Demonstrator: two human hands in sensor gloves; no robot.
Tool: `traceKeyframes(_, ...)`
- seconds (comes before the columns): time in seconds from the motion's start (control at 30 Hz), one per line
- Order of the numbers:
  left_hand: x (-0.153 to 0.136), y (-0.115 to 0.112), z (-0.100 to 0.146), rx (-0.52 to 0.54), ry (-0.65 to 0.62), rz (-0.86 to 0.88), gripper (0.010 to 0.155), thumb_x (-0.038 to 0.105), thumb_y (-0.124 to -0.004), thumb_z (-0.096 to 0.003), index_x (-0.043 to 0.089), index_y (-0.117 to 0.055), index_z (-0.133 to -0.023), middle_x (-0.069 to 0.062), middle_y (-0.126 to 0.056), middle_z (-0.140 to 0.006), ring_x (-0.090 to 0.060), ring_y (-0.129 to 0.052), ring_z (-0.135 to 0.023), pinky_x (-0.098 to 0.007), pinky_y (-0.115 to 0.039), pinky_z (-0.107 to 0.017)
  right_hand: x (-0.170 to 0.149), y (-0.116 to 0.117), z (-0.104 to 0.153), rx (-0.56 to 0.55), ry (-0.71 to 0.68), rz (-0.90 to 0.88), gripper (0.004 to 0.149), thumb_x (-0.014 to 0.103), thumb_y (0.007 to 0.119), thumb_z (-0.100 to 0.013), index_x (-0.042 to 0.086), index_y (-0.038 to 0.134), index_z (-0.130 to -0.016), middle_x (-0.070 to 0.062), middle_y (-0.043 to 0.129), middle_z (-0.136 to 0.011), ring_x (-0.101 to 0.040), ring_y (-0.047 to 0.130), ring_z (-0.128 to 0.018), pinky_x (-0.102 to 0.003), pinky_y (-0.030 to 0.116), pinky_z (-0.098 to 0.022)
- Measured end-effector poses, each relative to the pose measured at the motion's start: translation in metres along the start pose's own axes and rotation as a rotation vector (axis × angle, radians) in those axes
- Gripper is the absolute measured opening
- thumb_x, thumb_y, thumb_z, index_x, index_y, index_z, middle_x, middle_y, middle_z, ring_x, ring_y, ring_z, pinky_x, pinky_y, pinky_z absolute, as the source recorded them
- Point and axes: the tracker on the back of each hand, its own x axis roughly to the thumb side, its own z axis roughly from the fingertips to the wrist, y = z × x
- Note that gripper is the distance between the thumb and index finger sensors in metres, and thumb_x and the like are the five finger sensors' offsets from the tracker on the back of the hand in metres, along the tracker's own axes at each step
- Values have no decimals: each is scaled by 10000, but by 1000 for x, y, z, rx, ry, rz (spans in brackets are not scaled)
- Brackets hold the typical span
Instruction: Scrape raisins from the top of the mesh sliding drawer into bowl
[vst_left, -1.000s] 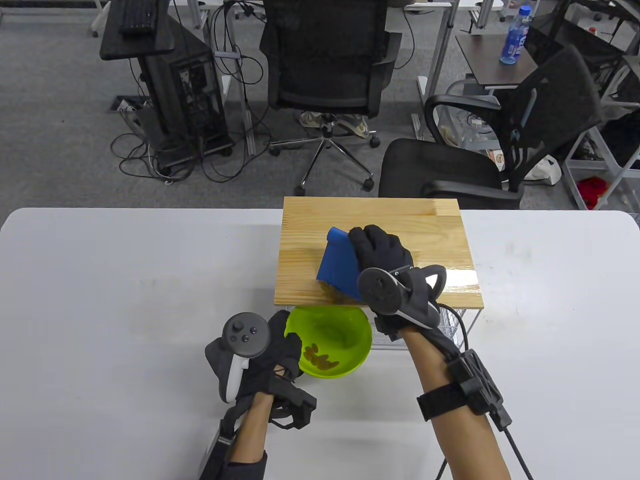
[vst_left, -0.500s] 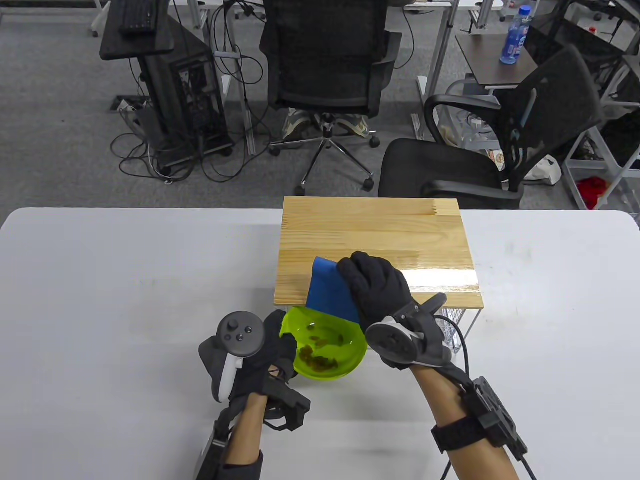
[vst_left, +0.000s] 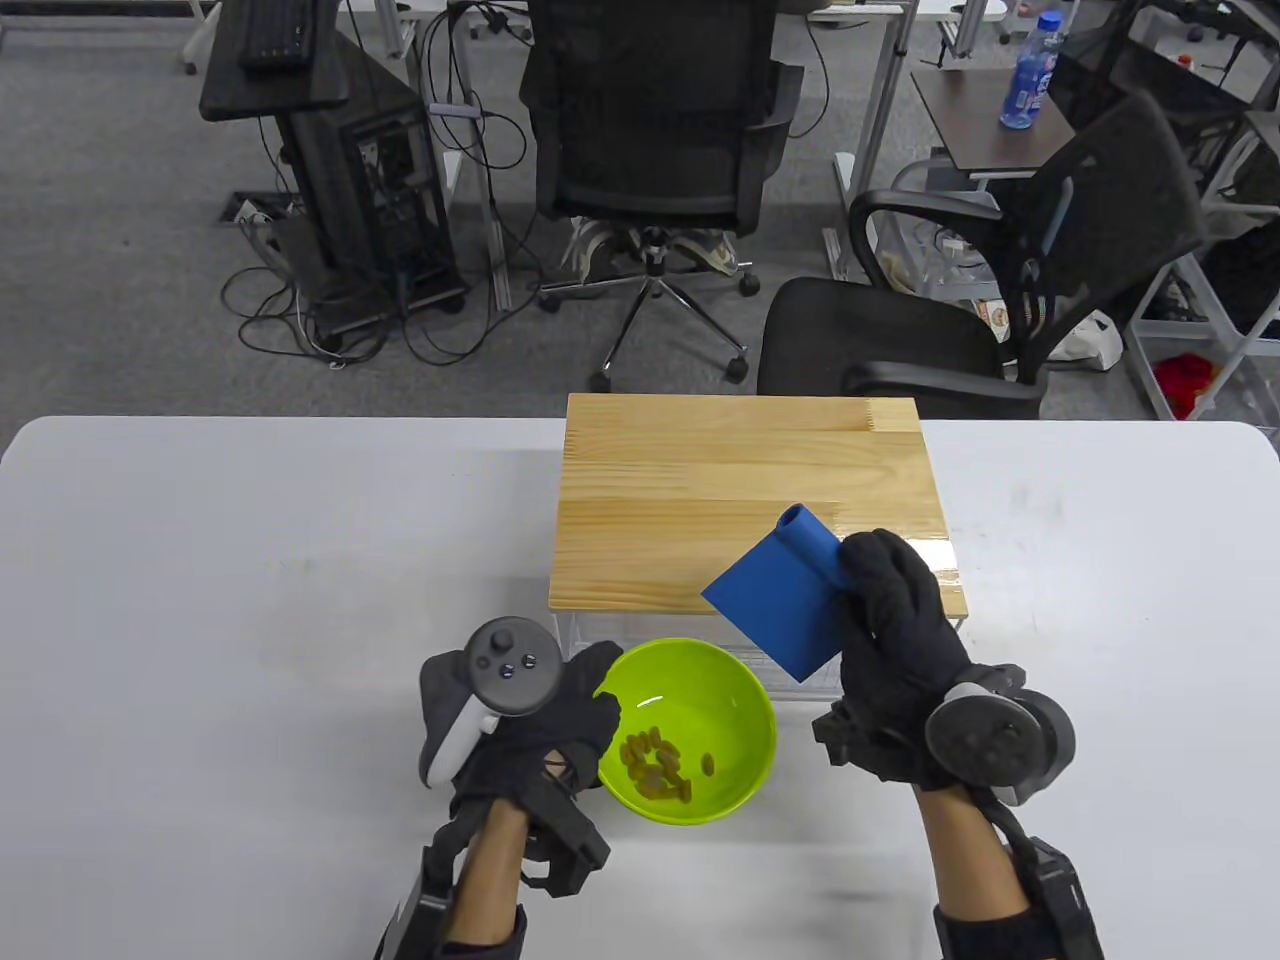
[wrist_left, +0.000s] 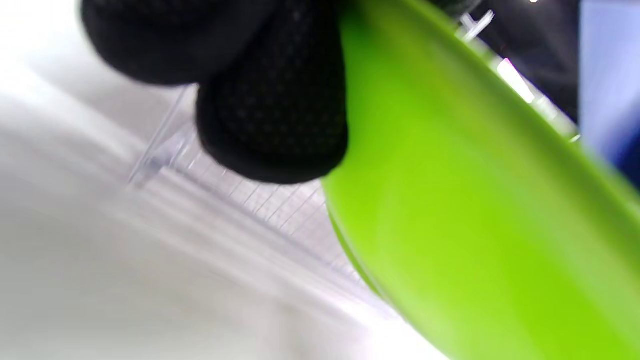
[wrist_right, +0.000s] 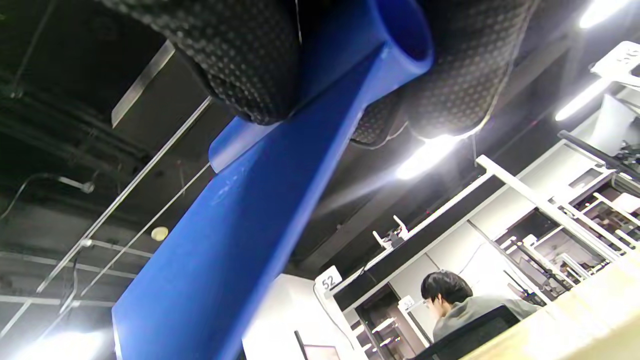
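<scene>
The green bowl (vst_left: 700, 705) sits on the white table just in front of the drawer unit, with a heap of raisins (vst_left: 655, 765) inside. My left hand (vst_left: 570, 720) grips the bowl's left rim; in the left wrist view a gloved fingertip (wrist_left: 272, 115) presses against the bowl (wrist_left: 475, 210). My right hand (vst_left: 890, 620) grips the rolled handle of a blue scraper (vst_left: 785, 600), lifted and tilted over the drawer's front right edge. The scraper (wrist_right: 240, 225) fills the right wrist view. The wooden top (vst_left: 750, 480) of the mesh drawer looks bare of raisins.
White wire mesh of the drawer (vst_left: 770, 670) shows below the wooden top, behind the bowl. Office chairs (vst_left: 650, 130) and a computer cart (vst_left: 330, 140) stand beyond the table's far edge. A person (wrist_right: 450, 305) sits in the background of the right wrist view.
The scraper swept raisins off the front edge into the bowl, then my right hand lifted it away to the right. My left hand drew the bowl toward me and slightly right.
</scene>
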Motion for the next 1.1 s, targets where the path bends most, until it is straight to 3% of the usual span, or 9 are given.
traceKeyframes(0.17, -17, 61, 7, 304, 91, 170, 559, 225, -794, -532, 127, -668, -1068, -148, -939, -898, -192, -1106, -250, -282, -949, -210, -5, -6, -2, -15, 36, -7, 553, 166, 806, -520, 113, 601, -1031, -190, 610, -1035, -460, 824, -835, -605, 752, -561)
traceKeyframes(0.3, -42, 87, 0, 471, 210, 182, 558, 230, -793, -531, 136, -668, -1066, -143, -938, -901, -193, -1107, -252, -284, -950, -212, -3, -3, -1, -4, 48, -35, 552, 166, 805, -521, 113, 601, -1031, -190, 612, -1035, -461, 825, -834, -604, 752, -561)
traceKeyframes(0.4, -71, 94, -8, 525, 316, 196, 559, 235, -792, -531, 141, -665, -1067, -138, -937, -904, -194, -1109, -258, -285, -952, -216, 0, -1, -1, 7, 40, -31, 553, 167, 806, -521, 112, 601, -1032, -189, 612, -1035, -461, 825, -834, -603, 752, -562)
traceKeyframes(0.53, -119, 86, -21, 569, 458, 255, 560, 229, -789, -530, 138, -659, -1066, -142, -930, -906, -200, -1108, -263, -293, -949, -220, -1, 1, -1, 16, 44, -33, 552, 167, 805, -522, 112, 601, -1032, -191, 611, -1035, -461, 825, -834, -604, 753, -561)
traceKeyframes(0.67, -158, 66, -31, 552, 585, 188, 560, 226, -795, -524, 129, -669, -1061, -156, -933, -899, -213, -1108, -255, -301, -948, -215, -4, 2, -1, 22, 59, -34, 553, 166, 806, -522, 111, 600, -1032, -192, 611, -1035, -462, 826, -833, -604, 753, -561)
traceKeyframes(0.87, -188, 44, -40, 497, 717, 109, 561, 222, -793, -523, 127, -667, -1062, -160, -934, -901, -220, -1108, -261, -310, -946, -220, -6, 0, -1, 23, 70, -21, 554, 167, 806, -522, 109, 601, -1032, -192, 613, -1034, -465, 825, -833, -606, 754, -558)
traceKeyframes(1.1, -202, 34, -39, 435, 782, 50, 567, 218, -792, -526, 127, -659, -1069, -170, -928, -913, -224, -1111, -289, -322, -946, -238, -13, 1, -1, 25, 95, -8, 553, 165, 807, -521, 108, 603, -1032, -195, 613, -1034, -466, 827, -831, -607, 753, -557)
